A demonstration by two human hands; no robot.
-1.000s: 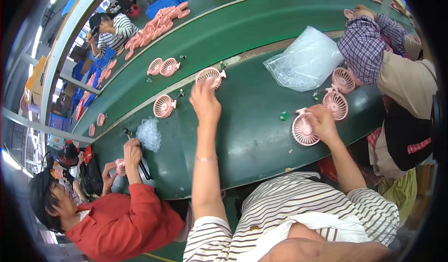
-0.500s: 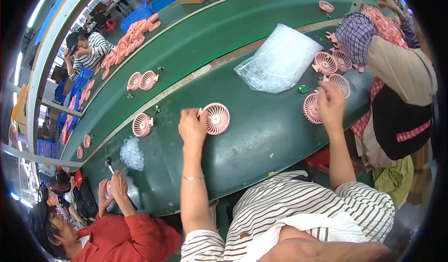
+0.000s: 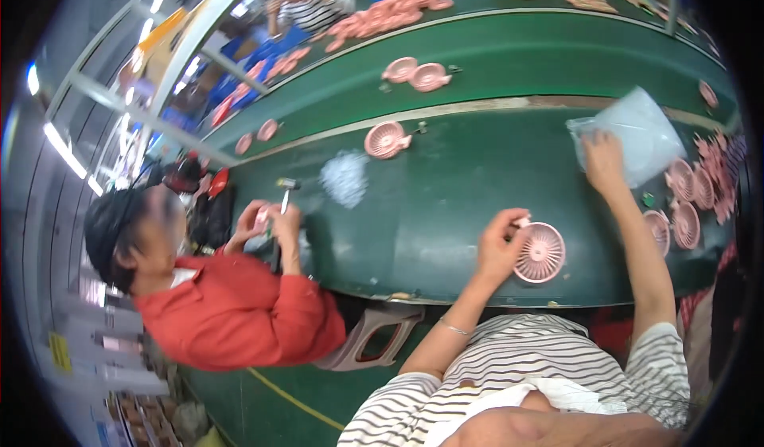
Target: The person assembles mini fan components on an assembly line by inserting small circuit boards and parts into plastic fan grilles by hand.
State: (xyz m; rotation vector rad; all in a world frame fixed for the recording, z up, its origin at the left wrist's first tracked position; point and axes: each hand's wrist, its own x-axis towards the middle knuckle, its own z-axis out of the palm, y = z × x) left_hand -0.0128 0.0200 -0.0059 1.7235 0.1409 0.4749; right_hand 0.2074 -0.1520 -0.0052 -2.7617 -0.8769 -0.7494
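Head view: pink fan frame [image 3: 541, 253] in left hand [image 3: 498, 249]; right hand [image 3: 603, 160] on bag [image 3: 641, 135], grip unclear; yellow label [image 3: 60, 351]

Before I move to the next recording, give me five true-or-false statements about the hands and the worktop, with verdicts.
1. The left hand holds a round pink fan casing. True.
2. The right hand is at the cardboard box. False: it is at the clear plastic bag.
3. A pale heap of small pieces lies left of the bag. True.
4. The co-worker at the left wears a blue top. False: the co-worker's top is red.
5. The worktop is white. False: it is green.
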